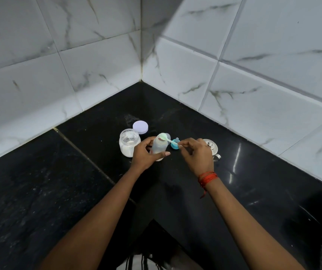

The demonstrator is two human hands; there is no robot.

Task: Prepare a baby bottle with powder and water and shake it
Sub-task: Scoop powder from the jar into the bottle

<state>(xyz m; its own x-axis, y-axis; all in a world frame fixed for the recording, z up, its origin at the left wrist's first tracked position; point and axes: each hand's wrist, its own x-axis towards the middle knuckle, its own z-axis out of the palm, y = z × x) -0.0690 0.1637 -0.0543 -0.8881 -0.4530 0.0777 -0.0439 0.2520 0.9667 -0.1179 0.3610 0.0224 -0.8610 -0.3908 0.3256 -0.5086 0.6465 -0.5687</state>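
We see the small translucent plastic baby bottle standing upright on the glossy black stone surface, near the middle of it, its mouth open. Our left hand wraps its fingers around the bottle's body, most likely to steady it while powder goes in. Right over the mouth sits the pale green plastic scoop, heaped with white powder, its thin handle pinched between the closed fingertips of our right hand; held that way, the scoop can be tipped straight into the narrow opening. We judge the powder step to be under way, with water and shaking not yet done. Just beside the bottle on the left stands the open clear glass jar of white powder, and behind it lies its round lilac lid, set aside. The teal bottle cap with its teat rests between the two hands, near for closing. A shiny steel vessel sits partly hidden behind the right hand. A red thread bracelet circles that wrist. White marble-veined wall tiles meet in a corner behind the surface.
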